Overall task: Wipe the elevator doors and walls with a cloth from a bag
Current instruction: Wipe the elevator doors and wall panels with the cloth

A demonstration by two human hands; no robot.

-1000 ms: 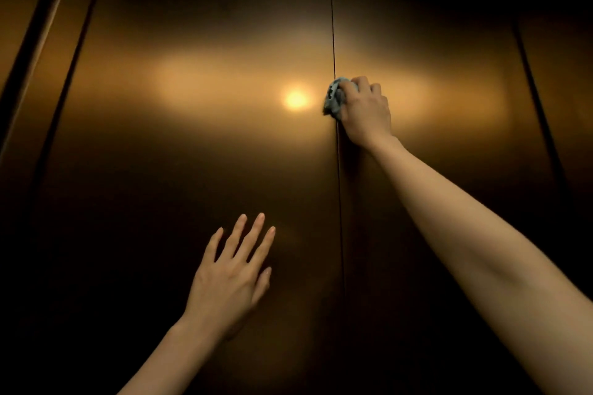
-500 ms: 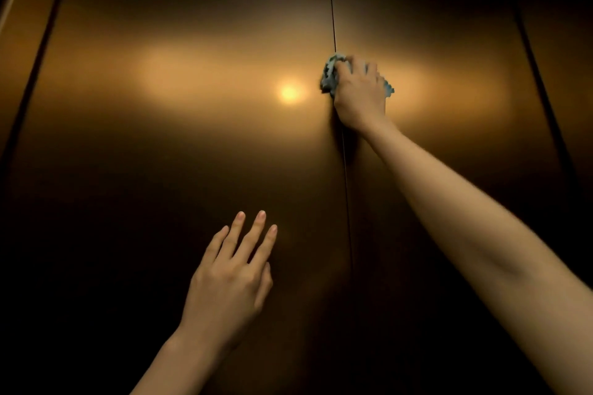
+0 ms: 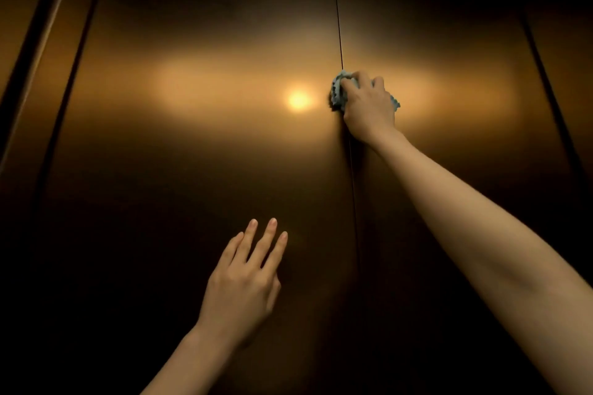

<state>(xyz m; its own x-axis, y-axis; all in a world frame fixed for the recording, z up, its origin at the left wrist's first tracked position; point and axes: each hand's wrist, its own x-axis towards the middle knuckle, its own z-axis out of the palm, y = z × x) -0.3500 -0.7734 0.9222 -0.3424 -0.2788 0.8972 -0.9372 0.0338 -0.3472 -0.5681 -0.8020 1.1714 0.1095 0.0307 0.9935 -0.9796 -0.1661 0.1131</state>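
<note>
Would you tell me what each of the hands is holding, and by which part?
The right hand grips a bunched light-blue cloth around its middle, both ends showing. The left hand holds nothing.

The doors point(image 3: 199, 144) are brushed bronze-gold, fading to near black at the edges and bottom; a bright yellow-orange glare point(image 3: 298, 100) sits in a paler amber band; the seam point(image 3: 339, 29) is a thin black line; the cloth point(image 3: 338, 90) is light blue-grey.

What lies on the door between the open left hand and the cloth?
Only bare door panel between left hand and cloth, with a light reflection beside it, head view.
</note>
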